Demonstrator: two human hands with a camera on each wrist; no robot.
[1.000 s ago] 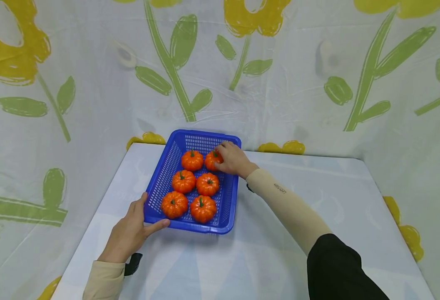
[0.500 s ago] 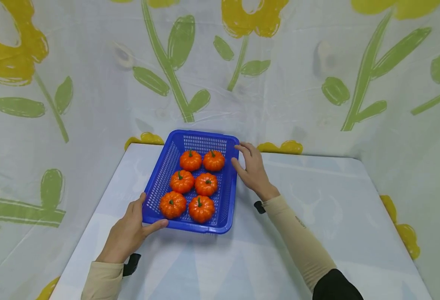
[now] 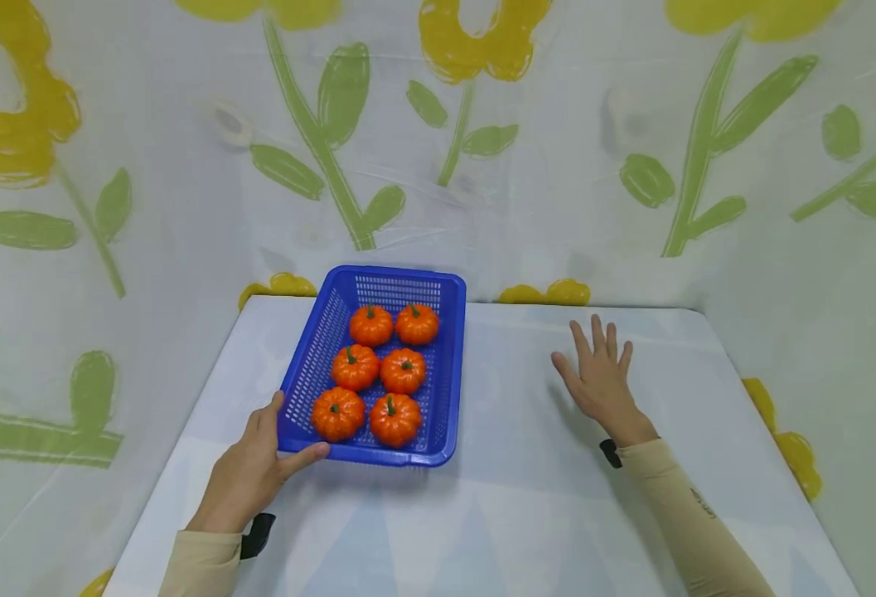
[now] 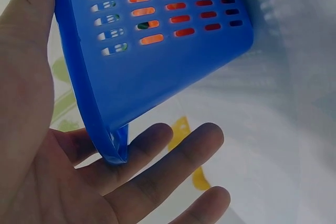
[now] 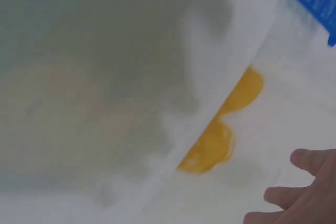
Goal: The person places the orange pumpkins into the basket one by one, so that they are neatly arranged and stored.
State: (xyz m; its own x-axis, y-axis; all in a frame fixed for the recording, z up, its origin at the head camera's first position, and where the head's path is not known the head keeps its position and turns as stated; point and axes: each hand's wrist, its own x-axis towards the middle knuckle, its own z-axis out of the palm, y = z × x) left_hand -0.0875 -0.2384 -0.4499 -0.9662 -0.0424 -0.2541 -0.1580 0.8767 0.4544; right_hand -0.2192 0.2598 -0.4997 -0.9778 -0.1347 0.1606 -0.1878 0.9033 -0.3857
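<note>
A blue plastic basket (image 3: pixel 448 365) stands on the white table (image 3: pixel 527 506), left of centre. It holds several small orange pumpkins (image 3: pixel 403 371) in two rows. My left hand (image 3: pixel 277 444) grips the basket's near-left corner, thumb up the left side and index finger along the front wall. In the left wrist view that corner of the basket (image 4: pixel 157 77) sits between the thumb and the fingers (image 4: pixel 157 161) spread beneath it. My right hand (image 3: pixel 597 373) is flat and empty over the table, fingers spread, well to the right of the basket. Only its fingertips (image 5: pixel 302 192) show in the right wrist view.
A pale curtain (image 3: pixel 631 166) printed with yellow flowers and green leaves hangs close behind and on both sides of the table. The table's back edge lies just behind the basket. Bare tabletop lies to the right of the basket and in front of it.
My right hand let go of the back-right pumpkin, left the basket, and moved right and nearer over the table, opening flat. My left hand kept its hold on the corner.
</note>
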